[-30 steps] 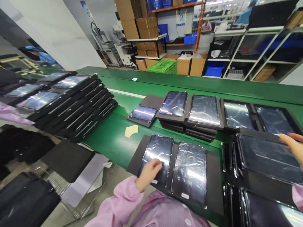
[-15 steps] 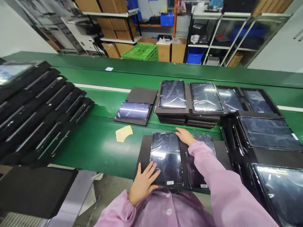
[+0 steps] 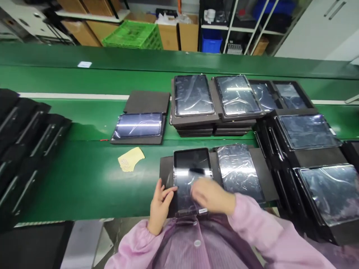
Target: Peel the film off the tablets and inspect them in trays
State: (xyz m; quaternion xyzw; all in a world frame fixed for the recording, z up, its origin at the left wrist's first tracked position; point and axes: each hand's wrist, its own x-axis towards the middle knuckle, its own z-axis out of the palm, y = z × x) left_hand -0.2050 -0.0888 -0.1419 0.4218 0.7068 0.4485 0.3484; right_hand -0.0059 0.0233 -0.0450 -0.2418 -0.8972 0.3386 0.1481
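A dark tablet-sized screen panel (image 3: 192, 158) lies in a black foam tray (image 3: 166, 170) before me, with a white label at its lower edge. Its upper part looks smooth and glossy. My right hand (image 3: 211, 194), blurred by motion, is curled over the panel's middle and appears to pinch clear film, which barely shows. At the panel's left edge, my left hand (image 3: 160, 205) has its fingers apart, the tips touching the tray and panel side. A second panel (image 3: 238, 170), under wrinkled clear film, lies in the tray's right half.
Stacked foam trays with filmed panels (image 3: 193, 95) stand behind, and more stacks (image 3: 308, 130) rise at the right. One panel (image 3: 138, 125) rests on foam at back left. A yellow paper note (image 3: 131, 158) lies on the green bench (image 3: 92, 179). Tilted black trays (image 3: 30, 130) fill the left.
My right hand has moved from the panel's top right corner down over its middle. Wrinkles have gone from the panel's upper part. My left hand has turned upright at the edge. The view has tilted down.
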